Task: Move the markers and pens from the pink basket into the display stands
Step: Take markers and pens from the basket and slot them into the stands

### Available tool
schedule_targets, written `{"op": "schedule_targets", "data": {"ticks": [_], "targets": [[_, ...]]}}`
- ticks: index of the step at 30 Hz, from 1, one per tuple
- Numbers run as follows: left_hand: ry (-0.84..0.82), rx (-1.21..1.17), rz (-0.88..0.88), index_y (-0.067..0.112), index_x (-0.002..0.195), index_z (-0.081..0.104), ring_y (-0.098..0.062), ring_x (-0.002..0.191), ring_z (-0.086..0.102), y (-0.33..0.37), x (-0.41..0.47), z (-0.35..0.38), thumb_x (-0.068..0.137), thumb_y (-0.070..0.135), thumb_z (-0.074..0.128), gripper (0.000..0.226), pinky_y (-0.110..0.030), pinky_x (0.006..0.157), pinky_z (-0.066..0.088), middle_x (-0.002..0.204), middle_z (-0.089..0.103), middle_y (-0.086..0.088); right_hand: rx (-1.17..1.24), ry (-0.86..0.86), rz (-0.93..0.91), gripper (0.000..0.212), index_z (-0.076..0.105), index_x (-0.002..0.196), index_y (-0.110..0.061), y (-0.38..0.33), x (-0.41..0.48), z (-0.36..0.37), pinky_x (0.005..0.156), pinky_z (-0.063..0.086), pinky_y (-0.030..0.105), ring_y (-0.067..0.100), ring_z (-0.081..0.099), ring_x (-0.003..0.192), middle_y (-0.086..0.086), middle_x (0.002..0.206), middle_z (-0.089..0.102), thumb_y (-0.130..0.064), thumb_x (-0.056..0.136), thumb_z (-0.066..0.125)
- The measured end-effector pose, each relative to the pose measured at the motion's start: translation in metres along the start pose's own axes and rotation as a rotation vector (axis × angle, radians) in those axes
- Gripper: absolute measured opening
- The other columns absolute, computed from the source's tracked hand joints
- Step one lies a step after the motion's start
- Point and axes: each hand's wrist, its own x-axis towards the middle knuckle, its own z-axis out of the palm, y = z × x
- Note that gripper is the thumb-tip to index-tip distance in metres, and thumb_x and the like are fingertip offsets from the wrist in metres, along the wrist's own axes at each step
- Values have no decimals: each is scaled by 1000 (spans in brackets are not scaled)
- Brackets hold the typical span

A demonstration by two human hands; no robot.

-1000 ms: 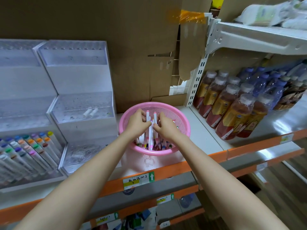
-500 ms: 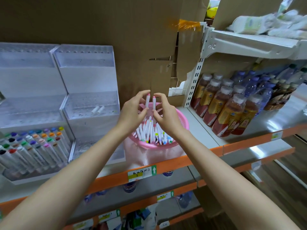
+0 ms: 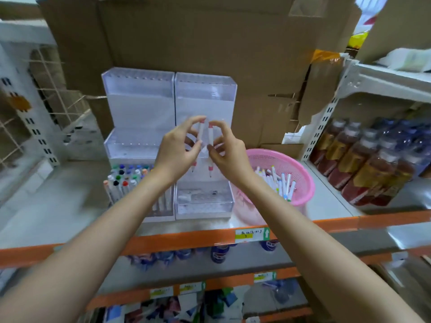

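Head view only. Up and to the left of the pink basket (image 3: 303,173), raised in front of the right-hand display stand (image 3: 205,96): left hand (image 3: 179,150) and right hand (image 3: 229,155), close together, each with one white, pink-capped marker.

Pinches the left marker (image 3: 200,132) between thumb and curled fingers near mid-barrel, upper cap by the fingertips, lower end poking out below the palm. Does the same with the right marker (image 3: 210,136), thumb on the barrel, index finger arched over the top cap. Neither hand slack, neither clenched on nothing — both grasping a marker, fingers only partly closed, gaps showing between them.

Held near upright, almost parallel, just apart: probably to line the lower ends up with the holes of a tier before lowering. Cannot tell which tier.

Just left of the basket, the right-hand stand, nearly bare and likely the target. Further left of the basket and touching that stand, the left-hand display stand (image 3: 140,94), with coloured-cap markers (image 3: 123,178) standing in its lowest tier.

Inside the basket, plenty of loose markers (image 3: 277,180) — judging by that, far from finished.

Right of the basket, apart from it: rows of bottles (image 3: 363,159). Behind the basket: cardboard (image 3: 186,38). In front of and below it: orange shelf edge (image 3: 177,241).
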Motion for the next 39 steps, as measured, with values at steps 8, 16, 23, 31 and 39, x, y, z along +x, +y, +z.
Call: {"op": "schedule_targets", "data": {"ticks": [8,16,23,31,39], "targets": [[69,-38,-74,27,129,50,-1,72,59,-48,1,-95,89,13,63,44,-11,63,49,87,56,7,115,53,60,44,47,127,-23,-62,31,70,64,56,49,23,65,64,10,74,64,-8,88,62],[119,-71,3,24,129,48,-5,77,63,-81,28,-153,89,13,63,44,-21,68,56,90,61,1,118,168,5,45,49,129,-21,-107,71,103,62,58,44,17,64,67,1,74,62,-7,89,63],[174,-61,23,19,129,49,11,76,56,-102,61,-165,89,14,65,44,-2,66,44,90,61,6,73,232,-64,44,48,129,-17,-113,114,117,61,57,38,15,62,69,-1,86,60,-7,89,63],[131,-90,-16,24,129,48,-6,80,63,-126,69,-146,90,16,64,44,-17,69,54,94,62,2,96,195,-140,44,51,127,-14,-92,130,144,55,49,11,8,62,65,-10,89,54,-6,87,67],[223,-77,7,24,127,51,-12,84,64,-142,64,-133,89,11,65,42,-23,73,54,95,63,-4,142,198,-172,38,56,123,-13,-77,131,169,53,47,11,7,61,64,-3,94,54,-9,87,68]]}}
